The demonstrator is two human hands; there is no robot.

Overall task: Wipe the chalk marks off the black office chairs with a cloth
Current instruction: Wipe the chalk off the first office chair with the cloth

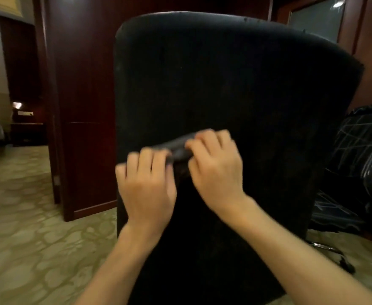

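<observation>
Both hands (180,172) on dark cloth (178,148) against unlabelled chair back (235,84)

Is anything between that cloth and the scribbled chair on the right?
Yes. Both hands hold the cloth against the near chair's backrest, whose right edge hides part of the chalk-marked chair behind it.

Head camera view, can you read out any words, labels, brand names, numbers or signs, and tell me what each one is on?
None can be read.
Near chair: plain black back, no label showing.
Second chair: only white scribbled chalk lines, no letters.
Cloth held by both hands: blurred, no print visible.
</observation>
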